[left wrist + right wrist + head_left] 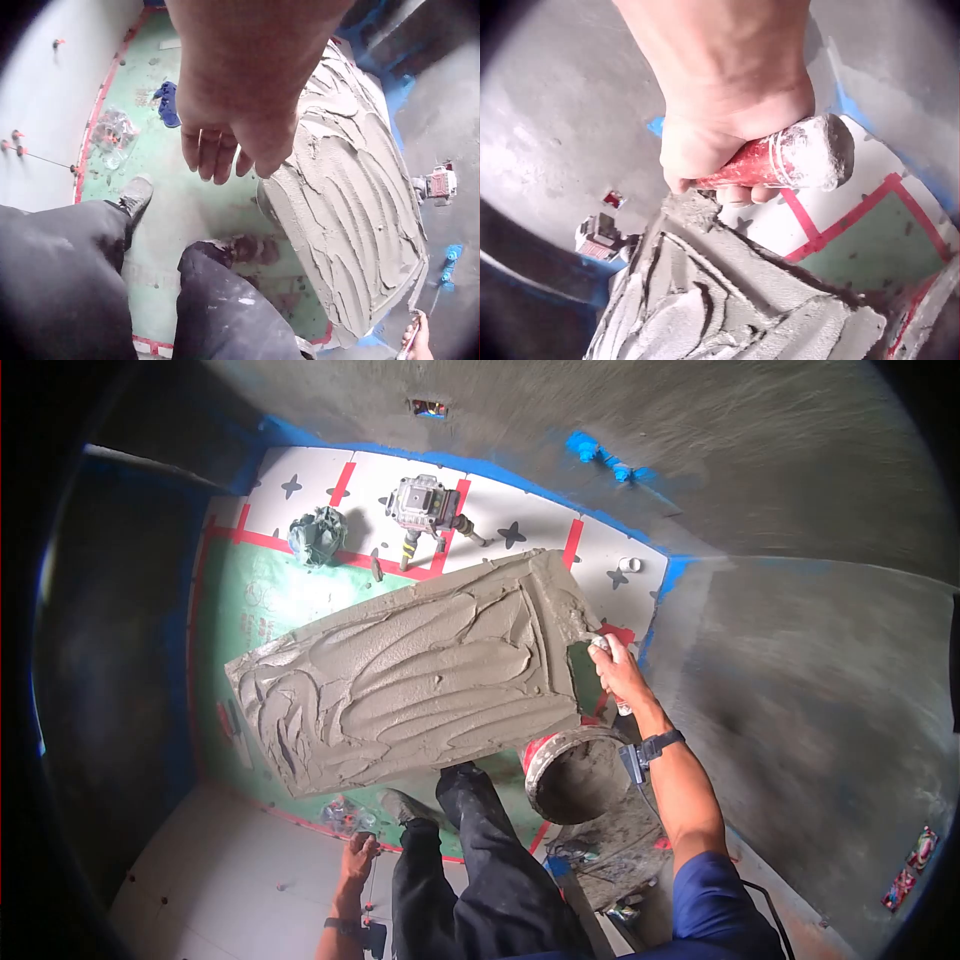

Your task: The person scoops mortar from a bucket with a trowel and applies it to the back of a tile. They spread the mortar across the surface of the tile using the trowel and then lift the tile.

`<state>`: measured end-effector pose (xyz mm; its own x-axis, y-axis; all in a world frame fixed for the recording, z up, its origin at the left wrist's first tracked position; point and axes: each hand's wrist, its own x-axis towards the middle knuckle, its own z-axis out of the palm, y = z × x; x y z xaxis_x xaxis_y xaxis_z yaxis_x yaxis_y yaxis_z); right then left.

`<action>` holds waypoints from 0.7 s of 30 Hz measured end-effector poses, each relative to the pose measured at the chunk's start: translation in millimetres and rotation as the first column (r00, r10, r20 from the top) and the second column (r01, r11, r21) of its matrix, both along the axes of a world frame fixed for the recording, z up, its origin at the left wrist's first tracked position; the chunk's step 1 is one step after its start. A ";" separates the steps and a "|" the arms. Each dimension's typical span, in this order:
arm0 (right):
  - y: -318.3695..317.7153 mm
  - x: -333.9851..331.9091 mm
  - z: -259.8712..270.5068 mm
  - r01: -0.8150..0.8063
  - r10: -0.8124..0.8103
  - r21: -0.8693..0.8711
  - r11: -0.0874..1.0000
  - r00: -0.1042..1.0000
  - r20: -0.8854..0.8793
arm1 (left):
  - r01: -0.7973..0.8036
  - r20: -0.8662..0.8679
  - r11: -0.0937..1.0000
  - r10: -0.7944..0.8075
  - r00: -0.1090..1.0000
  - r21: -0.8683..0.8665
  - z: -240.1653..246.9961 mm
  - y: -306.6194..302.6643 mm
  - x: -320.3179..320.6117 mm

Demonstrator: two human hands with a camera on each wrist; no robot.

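Note:
A large slab lies spread with wet grey mortar in swirled ridges. At its right end my right hand grips the red handle of a trowel, its butt caked with dried white mortar. In the right wrist view the trowel's mortar-covered working end overlaps the slab's corner. My left hand hangs beside my left leg, fingers loosely bent, with nothing in it. The left wrist view shows the same hand over the green floor, left of the slab.
A mortar-crusted bucket stands right of my legs, close to the slab. Beyond the slab are a device on short legs and a crumpled bag. A clear plastic bag lies near my left foot. Grey walls enclose the floor.

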<state>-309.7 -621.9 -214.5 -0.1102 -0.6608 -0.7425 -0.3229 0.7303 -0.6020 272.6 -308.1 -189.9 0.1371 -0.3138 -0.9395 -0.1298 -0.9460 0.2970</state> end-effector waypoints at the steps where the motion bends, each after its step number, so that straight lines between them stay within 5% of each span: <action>1: 7.6 -4.3 -9.5 0.002 -0.003 0.008 1.000 1.000 0.002 | 0.006 -0.010 1.000 -0.006 1.000 -0.006 0.0 -1.3 -0.3; 3: 19.1 -19.4 -24.9 0.122 -0.125 -0.070 0.990 0.991 -0.037 | 0.022 -0.017 0.999 -0.023 1.000 -0.025 -1.9 -3.5 -0.4; 7: -2.9 -18.8 7.0 0.046 -0.054 -0.114 0.992 0.996 -0.070 | 0.054 0.013 0.998 -0.053 0.998 -0.034 5.3 -18.7 -4.4; 10: -60.7 -9.7 30.5 -0.486 0.387 -0.141 0.863 0.813 -0.435 | 0.089 0.033 0.995 -0.088 0.996 -0.034 1.5 -19.3 -3.9; 12: -104.7 7.7 49.0 -0.571 0.483 -0.066 0.819 0.746 -0.458 | 0.085 0.021 0.995 -0.084 0.996 -0.046 6.5 -30.5 -9.8; 16: -136.8 1.9 0.9 -0.621 0.567 0.133 0.773 0.581 -0.584 | -0.034 -0.011 0.996 0.034 0.999 -0.079 0.5 -24.3 -7.0; 19: -120.7 -5.5 -26.5 -0.535 0.380 0.006 0.845 0.592 -0.711 | -0.076 -0.015 0.995 0.075 0.997 -0.066 14.6 -33.7 -9.2; 20: -107.1 3.0 -14.9 -0.257 0.210 -0.027 0.966 0.843 -0.495 | -0.079 -0.018 0.995 0.078 0.997 -0.067 12.8 -29.6 -5.2; 21: -92.6 10.3 -3.7 0.042 -0.035 0.023 0.999 0.968 -0.250 | -0.072 -0.030 0.994 0.070 0.997 -0.078 7.5 -20.8 1.2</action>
